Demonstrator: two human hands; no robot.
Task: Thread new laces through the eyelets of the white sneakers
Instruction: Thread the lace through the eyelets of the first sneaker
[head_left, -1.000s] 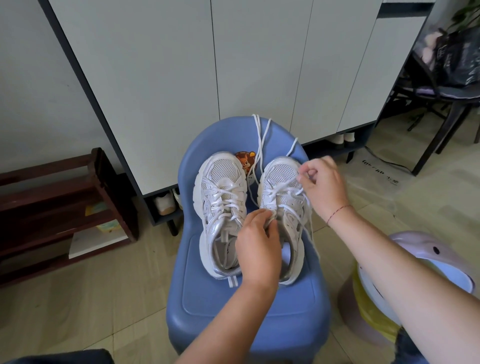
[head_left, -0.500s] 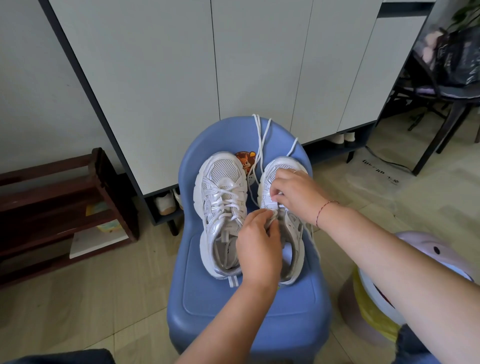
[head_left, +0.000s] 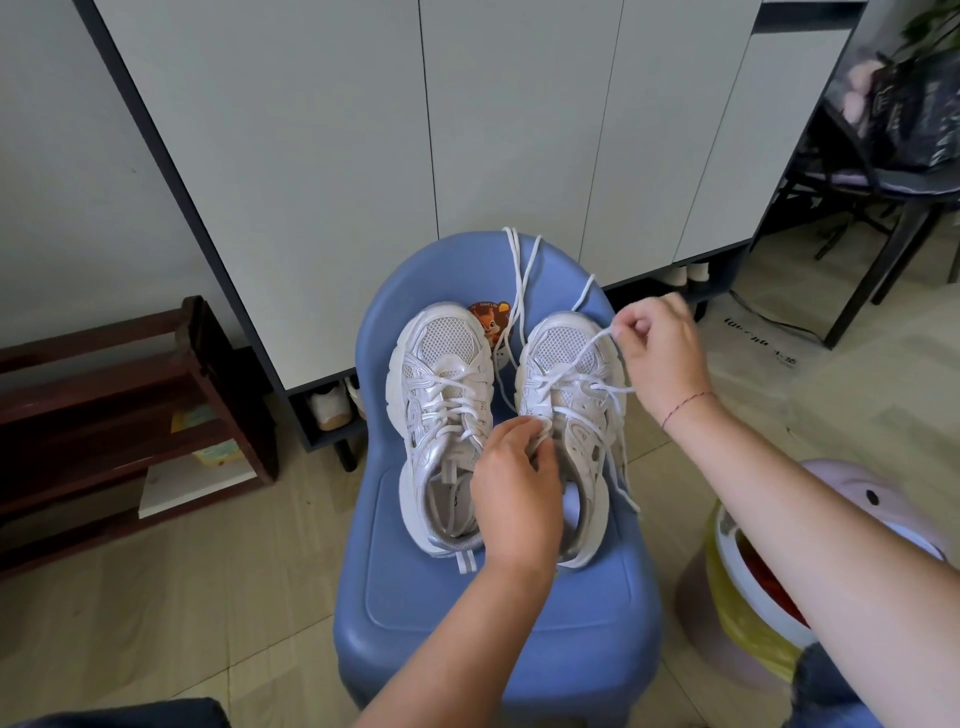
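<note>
Head view: my right grip (head_left: 657, 348) pinches the white cord lace (head_left: 589, 347), taut and slanting right from the right-side white mesh sneaker (head_left: 563, 358) on the blue plastic chair (head_left: 467, 597). My left grip (head_left: 514, 493) clasps that sneaker's tongue.

Soft daylight from right; dim left; sharp centre; edges bowed.

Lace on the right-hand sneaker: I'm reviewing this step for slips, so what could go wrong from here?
1. The right hand pinches the lace and holds it taut to the side; a hard pull might tighten the crossings unevenly, though the left hand grips the sneaker.
2. The loose end hangs over the chair edge and could snag or slip back through an eyelet.
</note>
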